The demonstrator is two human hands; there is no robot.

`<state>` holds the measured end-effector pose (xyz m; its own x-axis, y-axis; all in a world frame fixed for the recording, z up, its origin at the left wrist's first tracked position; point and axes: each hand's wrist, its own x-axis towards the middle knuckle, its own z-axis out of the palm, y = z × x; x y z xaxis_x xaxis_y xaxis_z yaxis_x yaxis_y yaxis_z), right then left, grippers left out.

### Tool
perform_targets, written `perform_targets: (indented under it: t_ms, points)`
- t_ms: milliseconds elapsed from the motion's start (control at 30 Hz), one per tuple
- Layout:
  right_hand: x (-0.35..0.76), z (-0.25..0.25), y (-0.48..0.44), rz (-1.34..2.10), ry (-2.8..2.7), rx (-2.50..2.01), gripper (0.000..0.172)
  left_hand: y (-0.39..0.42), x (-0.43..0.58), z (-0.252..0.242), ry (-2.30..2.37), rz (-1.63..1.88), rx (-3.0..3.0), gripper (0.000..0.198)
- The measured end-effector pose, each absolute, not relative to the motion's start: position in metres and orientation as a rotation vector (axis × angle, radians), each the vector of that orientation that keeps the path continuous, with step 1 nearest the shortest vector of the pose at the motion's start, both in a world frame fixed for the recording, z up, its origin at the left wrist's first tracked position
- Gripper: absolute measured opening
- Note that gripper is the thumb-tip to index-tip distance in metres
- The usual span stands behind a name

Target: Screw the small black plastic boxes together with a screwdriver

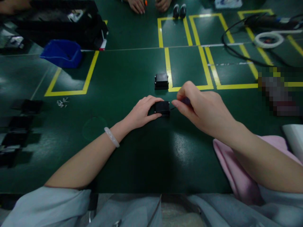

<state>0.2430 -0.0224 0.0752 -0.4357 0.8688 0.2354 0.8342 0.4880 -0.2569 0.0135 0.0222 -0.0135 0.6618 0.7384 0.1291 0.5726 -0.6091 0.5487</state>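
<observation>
My left hand, with a pale bangle on its wrist, is closed around the left side of a small black box lying on the green table. Its thumb and fingers press the near and far edges. My right hand is closed on what looks like a screwdriver. Only the thin dark shaft shows clearly, reaching the box's right side by a small light screw; the handle is mostly hidden in the fist. A second, similar black box sits just beyond.
Small loose screws lie at the left, near several black boxes. A blue bin stands far left beside a large black crate. Pink cloth lies under my right forearm. Another person's hands rest across the table. Cables lie at right.
</observation>
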Motion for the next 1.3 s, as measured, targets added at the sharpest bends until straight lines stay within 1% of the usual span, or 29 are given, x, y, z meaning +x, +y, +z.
perform_targets:
  t_ms: [133,300,400,567,700,1033,1300]
  points:
    - [0.2430,0.0730,-0.0220,0.130,-2.372,-1.453,0.023,0.0224,0.0137,-0.0138,1.021,0.471,2.419,0.042]
    - [0.2429,0.0726,-0.0211,0.075,-2.385,-1.471,0.028,0.0227,0.0136,-0.0130,1.023,0.466,2.426,0.042]
    - [0.2436,0.0753,-0.0215,0.052,-2.410,-1.463,0.025,0.0226,0.0137,-0.0120,1.030,0.453,2.413,0.042]
    - [0.2445,0.0757,-0.0220,0.045,-2.408,-1.460,0.024,0.0225,0.0141,-0.0118,1.037,0.446,2.414,0.044]
    - [0.2431,0.0748,-0.0219,0.058,-2.391,-1.480,0.027,0.0228,0.0138,-0.0128,1.033,0.451,2.424,0.044]
    - [0.2448,0.0749,-0.0238,0.100,-2.406,-1.394,0.021,0.0227,0.0136,-0.0130,1.031,0.454,2.423,0.043]
    - [0.2445,0.0768,-0.0228,0.131,-2.420,-1.411,0.025,0.0227,0.0135,-0.0127,1.031,0.451,2.404,0.043]
